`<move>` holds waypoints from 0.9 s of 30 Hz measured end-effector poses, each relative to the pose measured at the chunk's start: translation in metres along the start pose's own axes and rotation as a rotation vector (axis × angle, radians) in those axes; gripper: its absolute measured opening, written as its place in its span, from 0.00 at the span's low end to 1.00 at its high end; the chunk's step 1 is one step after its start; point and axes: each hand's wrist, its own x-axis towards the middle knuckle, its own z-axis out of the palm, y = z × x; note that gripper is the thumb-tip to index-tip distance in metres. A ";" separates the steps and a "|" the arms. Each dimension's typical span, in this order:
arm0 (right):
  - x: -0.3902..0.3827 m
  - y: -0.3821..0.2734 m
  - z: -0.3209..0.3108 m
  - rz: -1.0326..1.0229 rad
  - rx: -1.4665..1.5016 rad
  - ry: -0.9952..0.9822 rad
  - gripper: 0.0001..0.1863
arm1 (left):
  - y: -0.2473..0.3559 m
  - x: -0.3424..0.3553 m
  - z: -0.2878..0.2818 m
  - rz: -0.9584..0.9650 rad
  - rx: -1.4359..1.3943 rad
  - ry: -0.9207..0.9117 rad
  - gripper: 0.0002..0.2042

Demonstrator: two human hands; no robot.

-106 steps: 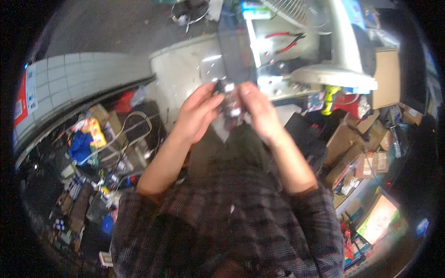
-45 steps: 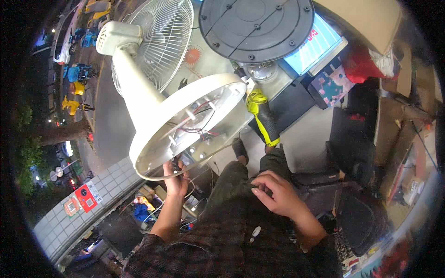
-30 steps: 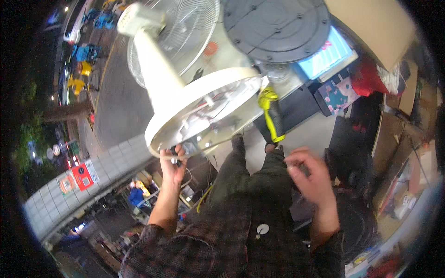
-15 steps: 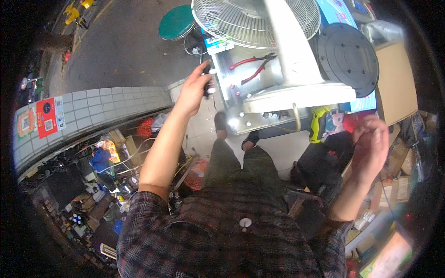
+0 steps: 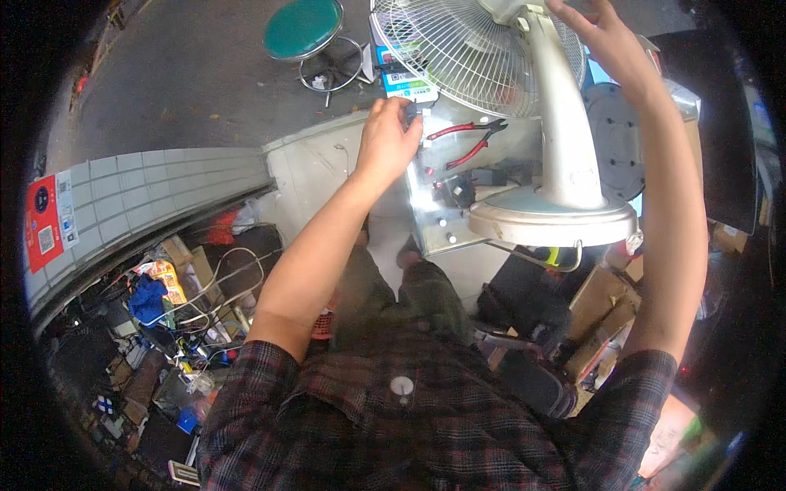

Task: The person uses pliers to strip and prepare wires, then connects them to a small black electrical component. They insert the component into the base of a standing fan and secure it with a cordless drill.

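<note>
Fan and right hand partly beyond the top edge, dark object mostly behind left hand

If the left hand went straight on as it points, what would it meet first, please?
Probably the blue-and-green printed card just beyond the left hand, though depth is hard to judge.

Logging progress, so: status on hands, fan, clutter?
Left hand gripping small dark part. Right hand near top of fan, contact unclear. Fan upright, pliers beside it.

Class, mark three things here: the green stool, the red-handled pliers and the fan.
Green stool (image 5: pixel 303 29): head view, on its round seat.
Red-handled pliers (image 5: pixel 455 128): head view, on one handle.
Fan (image 5: pixel 568 155): head view, on its pale column.
</note>
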 end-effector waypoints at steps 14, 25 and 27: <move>0.076 -0.013 0.049 -0.081 -0.145 0.262 0.53 | 0.002 0.028 0.002 -0.060 0.012 -0.100 0.15; 0.070 -0.029 0.059 -0.016 0.084 0.169 0.48 | -0.023 0.019 0.005 -0.065 -0.235 -0.001 0.14; 0.076 -0.021 0.065 -0.082 0.029 0.259 0.48 | -0.022 0.023 0.003 -0.110 -0.278 -0.016 0.14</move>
